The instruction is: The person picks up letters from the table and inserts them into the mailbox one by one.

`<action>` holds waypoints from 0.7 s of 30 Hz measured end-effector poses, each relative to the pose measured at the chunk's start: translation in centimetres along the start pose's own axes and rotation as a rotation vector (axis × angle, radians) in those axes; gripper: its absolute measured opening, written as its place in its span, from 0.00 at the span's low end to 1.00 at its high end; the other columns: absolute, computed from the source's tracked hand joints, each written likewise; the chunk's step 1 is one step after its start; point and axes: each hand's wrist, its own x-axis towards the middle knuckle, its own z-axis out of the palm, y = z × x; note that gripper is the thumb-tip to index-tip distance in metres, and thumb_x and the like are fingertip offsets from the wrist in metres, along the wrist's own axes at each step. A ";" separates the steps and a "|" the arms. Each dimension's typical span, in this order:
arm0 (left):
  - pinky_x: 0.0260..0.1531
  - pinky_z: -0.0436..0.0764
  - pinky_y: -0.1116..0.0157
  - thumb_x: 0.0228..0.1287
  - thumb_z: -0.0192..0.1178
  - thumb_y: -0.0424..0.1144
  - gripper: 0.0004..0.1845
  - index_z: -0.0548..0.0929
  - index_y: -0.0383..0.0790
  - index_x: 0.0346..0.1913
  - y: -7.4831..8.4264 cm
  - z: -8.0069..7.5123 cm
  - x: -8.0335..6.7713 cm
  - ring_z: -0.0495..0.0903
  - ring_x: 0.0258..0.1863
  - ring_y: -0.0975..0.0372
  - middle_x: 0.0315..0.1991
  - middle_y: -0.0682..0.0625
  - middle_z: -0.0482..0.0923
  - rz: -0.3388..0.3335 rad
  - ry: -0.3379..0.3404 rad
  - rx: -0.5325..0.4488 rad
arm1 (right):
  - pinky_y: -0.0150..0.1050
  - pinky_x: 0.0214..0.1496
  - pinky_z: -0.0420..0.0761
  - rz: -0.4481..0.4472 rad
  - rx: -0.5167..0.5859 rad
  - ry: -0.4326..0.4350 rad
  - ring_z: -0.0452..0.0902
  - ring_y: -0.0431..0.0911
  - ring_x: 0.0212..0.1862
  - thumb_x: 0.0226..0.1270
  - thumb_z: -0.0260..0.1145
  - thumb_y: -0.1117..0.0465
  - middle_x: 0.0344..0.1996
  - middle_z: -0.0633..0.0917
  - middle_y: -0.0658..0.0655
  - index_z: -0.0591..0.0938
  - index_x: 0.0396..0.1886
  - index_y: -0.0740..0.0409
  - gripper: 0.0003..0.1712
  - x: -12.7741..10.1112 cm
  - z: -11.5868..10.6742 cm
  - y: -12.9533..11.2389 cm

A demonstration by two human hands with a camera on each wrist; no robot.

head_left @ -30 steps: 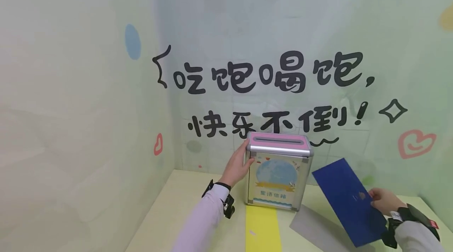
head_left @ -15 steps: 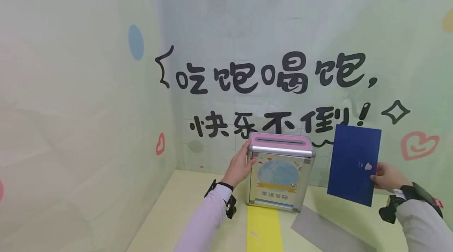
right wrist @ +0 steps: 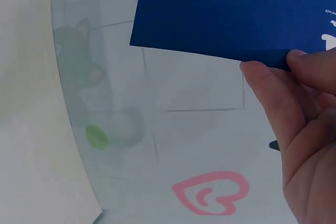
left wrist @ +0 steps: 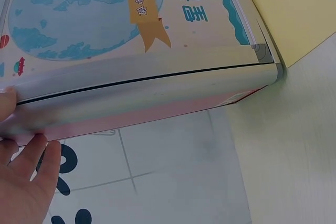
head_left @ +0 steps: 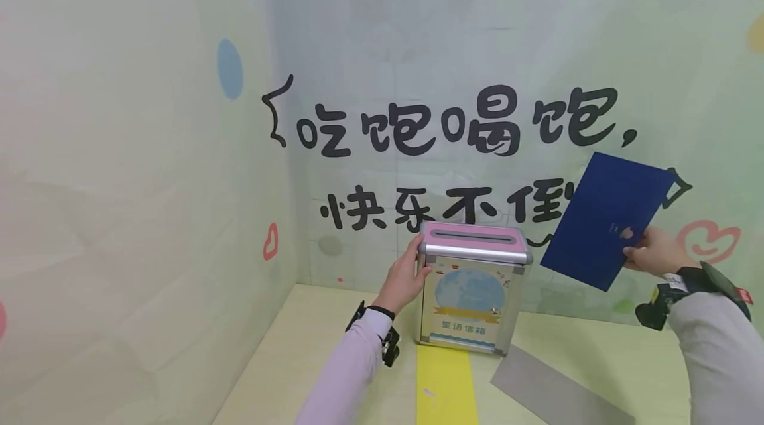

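**Blue envelope held aloft beside the pink-lidded box**

The right hand pinches the flat dark-blue paper envelope at its lower right edge: in the right wrist view the thumb lies across the near face of the envelope and the fingers curl behind it, clamped on the sheet. The envelope is in the air, tilted with its upper corner toward the right, up and to the right of the box and apart from it.

The left hand rests against the left side of the small silver metal-framed box with a pink slotted lid. Its fingers lie fairly straight and together along the box's upper edge, pressing rather than curling round it; the box carries a printed globe picture on its front.

The box stands upright on a pale yellow-green tabletop, its front edge meeting a bright yellow strip. A grey flat sheet lies on the table to the right. Behind stands a pastel wall with black lettering, hearts and dots.
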 end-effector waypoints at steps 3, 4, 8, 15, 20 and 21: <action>0.57 0.68 0.55 0.62 0.56 0.36 0.36 0.51 0.47 0.69 0.1 0.0 0.1 0.68 0.59 0.52 0.63 0.43 0.65 -0.011 -0.004 -0.004 | 0.45 0.34 0.81 -0.012 -0.007 0.010 0.80 0.58 0.34 0.59 0.52 0.69 0.37 0.77 0.80 0.60 0.51 0.88 0.26 0.4 -0.8 -0.9; 0.57 0.68 0.54 0.62 0.56 0.36 0.36 0.51 0.47 0.69 0.1 0.0 0.1 0.68 0.59 0.52 0.63 0.43 0.65 -0.014 -0.004 -0.004 | 0.45 0.34 0.81 -0.014 0.002 0.016 0.80 0.59 0.34 0.59 0.52 0.69 0.37 0.76 0.81 0.59 0.51 0.87 0.27 0.6 -1.0 -1.1; 0.55 0.69 0.54 0.62 0.56 0.36 0.36 0.51 0.47 0.69 0.3 0.0 0.1 0.70 0.58 0.51 0.62 0.42 0.66 -0.013 -0.005 -0.004 | 0.42 0.34 0.81 -0.015 0.040 0.024 0.79 0.59 0.37 0.61 0.52 0.68 0.41 0.74 0.82 0.59 0.53 0.85 0.26 1.1 -1.6 -2.0; 0.53 0.72 0.53 0.62 0.56 0.36 0.35 0.52 0.47 0.69 0.6 -0.1 0.1 0.72 0.55 0.50 0.60 0.41 0.68 0.002 0.013 -0.002 | 0.44 0.37 0.81 -0.035 0.044 0.057 0.80 0.55 0.37 0.63 0.52 0.66 0.44 0.74 0.80 0.61 0.54 0.81 0.25 2.0 -1.7 -4.2; 0.53 0.72 0.54 0.62 0.56 0.36 0.35 0.52 0.46 0.69 0.5 -0.1 0.1 0.72 0.55 0.50 0.60 0.41 0.69 0.003 0.015 0.010 | 0.45 0.39 0.80 -0.069 0.050 0.077 0.78 0.57 0.40 0.63 0.52 0.66 0.43 0.74 0.78 0.63 0.52 0.78 0.21 3.0 -0.8 -6.4; 0.52 0.72 0.54 0.62 0.56 0.36 0.35 0.52 0.46 0.69 0.4 0.0 0.1 0.73 0.55 0.50 0.60 0.41 0.69 0.000 0.015 0.011 | 0.45 0.39 0.80 -0.078 0.050 0.078 0.77 0.58 0.40 0.63 0.52 0.66 0.43 0.74 0.77 0.63 0.51 0.78 0.21 3.2 -0.5 -6.9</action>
